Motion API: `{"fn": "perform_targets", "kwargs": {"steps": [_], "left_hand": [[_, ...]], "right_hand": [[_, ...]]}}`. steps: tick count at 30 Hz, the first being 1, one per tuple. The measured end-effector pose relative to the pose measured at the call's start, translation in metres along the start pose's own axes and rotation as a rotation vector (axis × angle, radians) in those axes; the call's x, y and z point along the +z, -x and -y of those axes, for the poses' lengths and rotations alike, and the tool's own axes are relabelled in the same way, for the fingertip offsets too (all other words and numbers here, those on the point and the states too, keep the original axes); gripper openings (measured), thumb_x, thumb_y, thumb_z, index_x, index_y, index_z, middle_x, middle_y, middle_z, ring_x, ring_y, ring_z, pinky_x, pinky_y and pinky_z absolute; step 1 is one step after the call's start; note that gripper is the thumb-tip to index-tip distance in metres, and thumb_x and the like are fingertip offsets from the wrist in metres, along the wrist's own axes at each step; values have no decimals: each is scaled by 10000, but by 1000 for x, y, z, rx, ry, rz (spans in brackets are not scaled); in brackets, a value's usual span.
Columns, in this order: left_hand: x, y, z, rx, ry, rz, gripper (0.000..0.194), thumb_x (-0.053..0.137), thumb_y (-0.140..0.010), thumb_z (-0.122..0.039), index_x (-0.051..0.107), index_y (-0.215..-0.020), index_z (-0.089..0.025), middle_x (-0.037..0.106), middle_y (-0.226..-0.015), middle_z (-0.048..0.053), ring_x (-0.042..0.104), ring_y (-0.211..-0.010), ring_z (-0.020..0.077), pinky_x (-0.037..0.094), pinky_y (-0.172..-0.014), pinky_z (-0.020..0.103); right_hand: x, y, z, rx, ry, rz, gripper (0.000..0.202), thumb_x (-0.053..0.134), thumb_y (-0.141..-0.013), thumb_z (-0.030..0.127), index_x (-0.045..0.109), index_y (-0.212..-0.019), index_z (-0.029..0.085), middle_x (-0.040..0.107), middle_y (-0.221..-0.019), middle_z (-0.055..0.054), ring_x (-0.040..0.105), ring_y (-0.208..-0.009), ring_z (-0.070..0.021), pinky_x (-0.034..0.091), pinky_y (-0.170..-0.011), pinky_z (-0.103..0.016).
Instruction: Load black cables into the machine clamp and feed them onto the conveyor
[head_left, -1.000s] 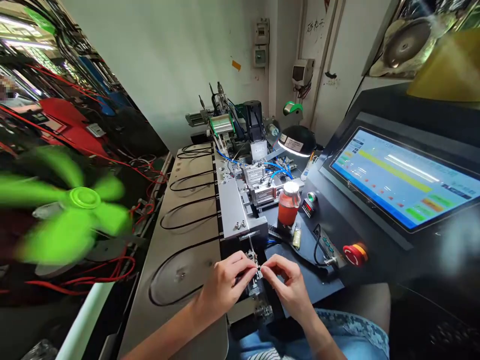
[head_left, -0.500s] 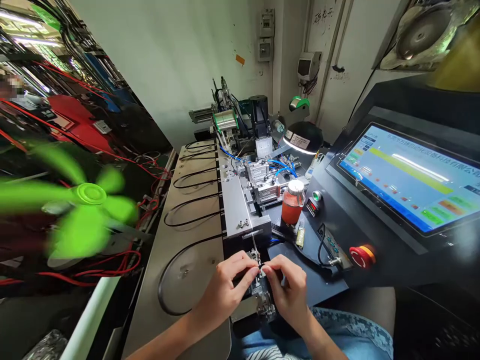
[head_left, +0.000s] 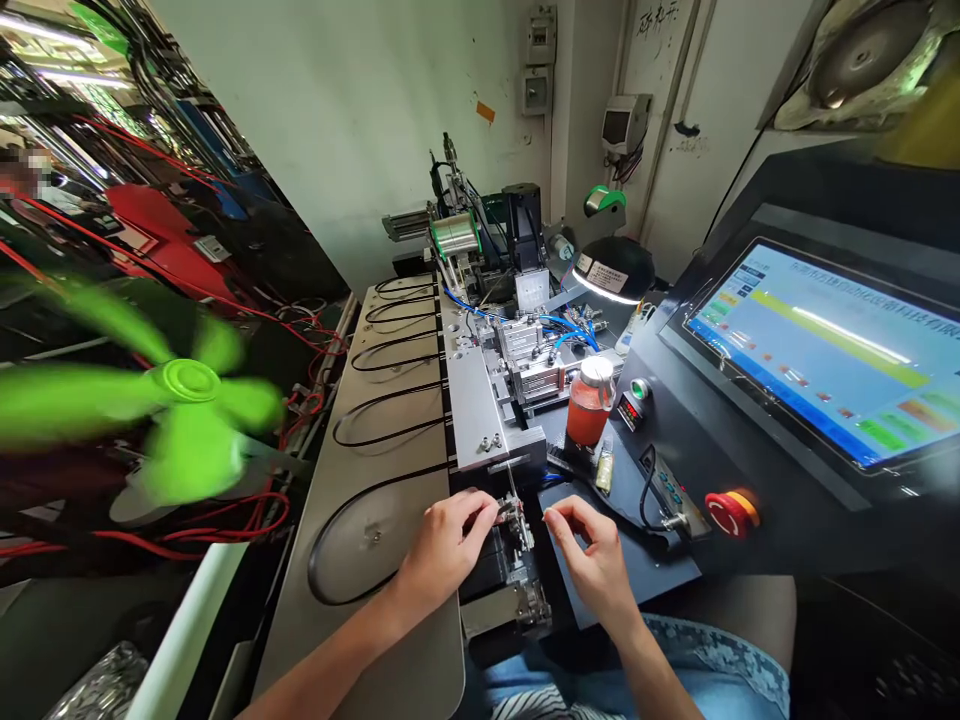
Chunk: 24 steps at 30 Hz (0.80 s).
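My left hand is closed in a pinch at the left side of a small metal fixture. What lies between its fingertips, if anything, is too small to make out. To the right of the fixture, apart from it, my right hand hovers with thumb and forefinger pressed together. I cannot see whether a small piece is in that pinch. A looped black cable lies on the beige tabletop beside my left forearm, its upper end running to the machine's rail.
Several more black cable loops lie along the rail. An orange-red jar, a small yellowish bottle and an emergency stop button are on the right, below a touchscreen. A green fan spins at left.
My hands have come apart from where their fingertips met over the fixture. The right has moved right, the left slightly left and up. The fixture is now more exposed.
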<state>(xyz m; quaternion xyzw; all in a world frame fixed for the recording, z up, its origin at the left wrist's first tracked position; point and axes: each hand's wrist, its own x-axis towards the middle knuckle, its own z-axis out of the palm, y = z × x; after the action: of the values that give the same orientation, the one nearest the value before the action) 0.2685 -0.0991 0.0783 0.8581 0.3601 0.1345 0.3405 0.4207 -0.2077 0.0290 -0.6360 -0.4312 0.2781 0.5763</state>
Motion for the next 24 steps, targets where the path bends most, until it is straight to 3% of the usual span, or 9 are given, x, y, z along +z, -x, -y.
{"fn": "perform_targets", "kwargs": {"steps": [14, 20, 24], "left_hand": [[7, -3, -3, -13, -177, 0, 292, 424, -919, -246, 641, -735, -180, 650, -731, 11, 599, -688, 147, 394, -663, 245], [9, -7, -6, -46, -245, 14, 274, 439, -914, -215, 646, -739, -170, 653, -743, 18, 609, -700, 153, 399, -663, 247], [10, -8, -5, -35, -259, 11, 265, 444, -912, -206, 642, -739, -171, 652, -737, 17, 612, -691, 149, 409, -658, 239]], "right_hand": [[4, -4, -14, 4, 23, 48, 271, 456, -935, 310, 541, -716, 174, 494, -625, 22, 439, -568, -112, 339, -543, -223], [20, -21, -18, -68, 68, 105, 311, 335, -974, 292, 398, -683, 204, 421, -633, 29, 393, -574, -118, 319, -554, -245], [32, -27, -20, -125, 70, 106, 304, 363, -955, 247, 333, -655, 213, 361, -602, 44, 340, -538, -112, 281, -523, -257]]}}
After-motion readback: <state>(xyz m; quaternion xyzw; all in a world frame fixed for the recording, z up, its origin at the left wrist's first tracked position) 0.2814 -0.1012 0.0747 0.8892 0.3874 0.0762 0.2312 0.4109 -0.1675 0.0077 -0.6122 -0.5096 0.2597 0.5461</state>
